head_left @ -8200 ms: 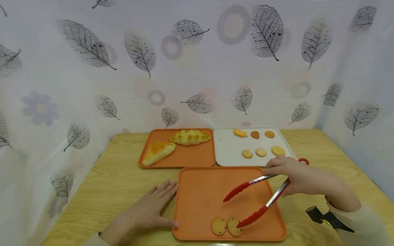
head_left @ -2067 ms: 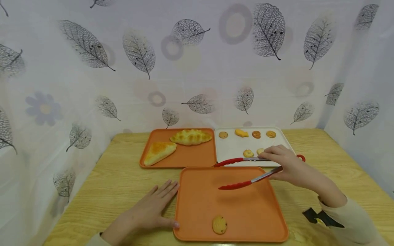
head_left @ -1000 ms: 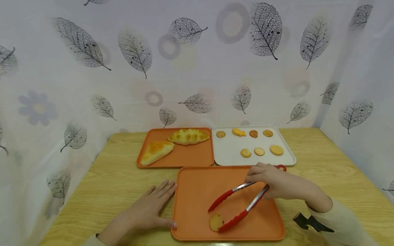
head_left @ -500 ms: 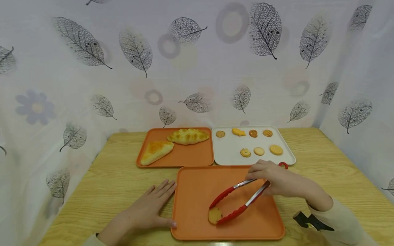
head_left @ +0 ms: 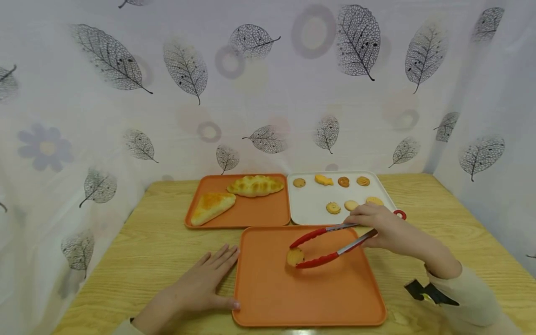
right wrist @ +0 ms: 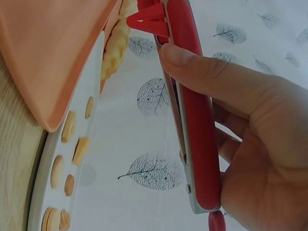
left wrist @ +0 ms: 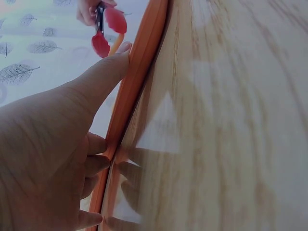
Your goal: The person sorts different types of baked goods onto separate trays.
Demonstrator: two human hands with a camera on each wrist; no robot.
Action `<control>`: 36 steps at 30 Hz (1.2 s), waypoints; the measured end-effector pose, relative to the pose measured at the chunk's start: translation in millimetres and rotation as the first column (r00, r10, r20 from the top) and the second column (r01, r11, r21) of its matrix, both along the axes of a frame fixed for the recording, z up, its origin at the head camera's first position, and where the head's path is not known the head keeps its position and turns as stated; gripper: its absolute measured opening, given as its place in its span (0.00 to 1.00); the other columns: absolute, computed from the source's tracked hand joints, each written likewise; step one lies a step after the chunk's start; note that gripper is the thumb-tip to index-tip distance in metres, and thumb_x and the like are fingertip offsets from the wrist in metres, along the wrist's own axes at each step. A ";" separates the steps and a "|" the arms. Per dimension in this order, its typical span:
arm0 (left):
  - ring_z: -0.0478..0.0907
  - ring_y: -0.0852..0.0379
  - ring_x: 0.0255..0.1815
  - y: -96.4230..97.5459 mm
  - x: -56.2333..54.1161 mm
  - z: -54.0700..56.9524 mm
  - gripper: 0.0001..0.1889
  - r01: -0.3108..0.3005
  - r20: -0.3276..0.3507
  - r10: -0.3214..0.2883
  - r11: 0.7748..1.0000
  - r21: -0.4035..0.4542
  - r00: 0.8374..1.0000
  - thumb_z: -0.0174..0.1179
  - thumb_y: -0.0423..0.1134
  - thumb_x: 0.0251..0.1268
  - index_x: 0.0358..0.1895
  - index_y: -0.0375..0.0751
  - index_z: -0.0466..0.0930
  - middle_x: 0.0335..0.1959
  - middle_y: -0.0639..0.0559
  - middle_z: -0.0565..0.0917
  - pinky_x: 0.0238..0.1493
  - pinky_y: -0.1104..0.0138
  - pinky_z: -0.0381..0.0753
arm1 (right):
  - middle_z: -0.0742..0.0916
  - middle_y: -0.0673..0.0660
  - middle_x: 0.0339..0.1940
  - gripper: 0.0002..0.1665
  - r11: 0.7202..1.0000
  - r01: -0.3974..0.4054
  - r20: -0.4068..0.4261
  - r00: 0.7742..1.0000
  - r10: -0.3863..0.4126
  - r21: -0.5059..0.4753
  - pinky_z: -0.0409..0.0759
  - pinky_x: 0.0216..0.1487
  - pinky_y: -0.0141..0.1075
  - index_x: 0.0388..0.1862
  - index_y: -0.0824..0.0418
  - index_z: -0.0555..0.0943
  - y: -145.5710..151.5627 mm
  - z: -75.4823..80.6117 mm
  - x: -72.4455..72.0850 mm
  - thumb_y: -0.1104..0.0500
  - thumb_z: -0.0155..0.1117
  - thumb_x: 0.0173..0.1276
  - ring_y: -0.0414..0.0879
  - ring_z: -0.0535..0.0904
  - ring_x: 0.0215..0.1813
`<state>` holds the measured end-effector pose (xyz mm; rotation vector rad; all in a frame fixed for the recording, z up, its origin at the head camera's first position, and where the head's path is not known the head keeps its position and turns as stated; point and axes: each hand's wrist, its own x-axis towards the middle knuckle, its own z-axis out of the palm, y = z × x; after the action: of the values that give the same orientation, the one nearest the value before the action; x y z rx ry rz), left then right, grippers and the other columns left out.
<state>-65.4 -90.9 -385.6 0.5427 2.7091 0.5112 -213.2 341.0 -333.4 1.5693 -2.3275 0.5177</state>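
My right hand (head_left: pixel 389 228) grips a pair of red-tipped metal tongs (head_left: pixel 320 260). Between their tips is a round, dark-flecked cookie (head_left: pixel 295 257), held above the front orange tray (head_left: pixel 310 298). From the left wrist view, the cookie (left wrist: pixel 116 43) appears edge-on between the red tips. My left hand (head_left: pixel 205 284) lies with fingers spread beside that tray, its fingertips and thumb touching the left edge. In the right wrist view, my thumb presses on the red handle of the tongs (right wrist: pixel 192 120); the tips and the cookie are out of that view.
Behind stand a white tray (head_left: pixel 310 200) with several small cookies and another orange tray (head_left: pixel 259 214). That one bears a triangular bread (head_left: pixel 213 207) and a braided bread (head_left: pixel 256 186). The right hand partly covers the white tray's near right corner. Leaf-print cloth surrounds the wooden table (head_left: pixel 138 251).
Of two cookies on the front tray, one now lies at the white tray's back left. The tongs have closed on the other and raised it away from the tray's near edge.
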 end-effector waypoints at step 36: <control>0.41 0.45 0.82 8.0 1.1 -4.9 0.58 -0.016 -0.011 0.016 1.000 0.002 1.000 0.55 0.76 0.52 0.79 0.46 0.44 0.81 0.48 0.48 0.73 0.36 0.49 | 0.83 0.58 0.40 0.32 0.898 0.433 -0.069 0.897 -0.437 -0.075 0.71 0.30 0.49 0.43 0.64 0.84 5.5 -36.8 -34.2 0.64 0.85 0.33 0.57 0.77 0.43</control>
<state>-64.3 -82.9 -390.5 0.5261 2.7262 0.5171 -247.3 346.5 -370.2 0.9707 -2.4659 0.3949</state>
